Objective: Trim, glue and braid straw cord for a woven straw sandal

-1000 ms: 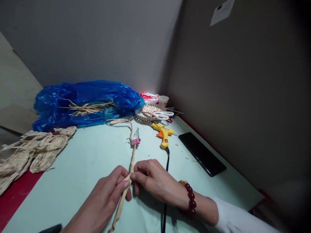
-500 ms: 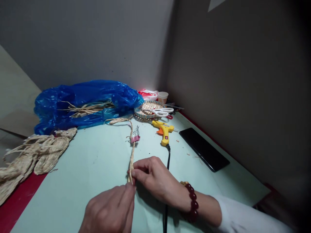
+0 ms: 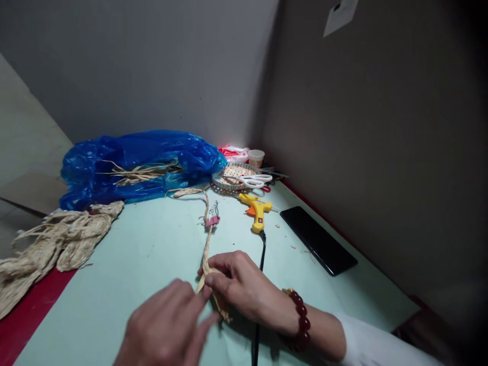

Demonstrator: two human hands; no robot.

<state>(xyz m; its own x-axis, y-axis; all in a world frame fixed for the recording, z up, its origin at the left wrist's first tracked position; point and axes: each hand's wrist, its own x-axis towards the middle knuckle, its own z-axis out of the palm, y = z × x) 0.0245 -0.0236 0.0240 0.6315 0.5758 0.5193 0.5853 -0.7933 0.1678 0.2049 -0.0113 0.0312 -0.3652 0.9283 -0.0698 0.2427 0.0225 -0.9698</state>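
Note:
A thin braid of straw-coloured raffia (image 3: 206,250) runs down the table from a pink binder clip (image 3: 212,220). My right hand (image 3: 244,284) pinches the braid's near end between thumb and fingers; a dark red bead bracelet circles that wrist. Below the pinch the raffia splits into loose strands (image 3: 221,306), one bundle hanging to the right under the hand. My left hand (image 3: 163,325), blurred by motion, is beside the strands, its index fingertip close to them and another finger stretched out lower. Whether it grips a strand is hidden by the blur.
A yellow glue gun (image 3: 258,211) with a black cord lies beyond my right hand, left of a black phone (image 3: 318,239). White scissors (image 3: 255,180) rest on a woven basket (image 3: 234,173). A blue plastic bag (image 3: 152,147) holds raffia; braided coils (image 3: 80,234) lie left.
My left hand has shifted slightly left and down, its fingers spreading from the braid's end. Loose strands now show below my right hand, which keeps its pinch. The view has tilted slightly.

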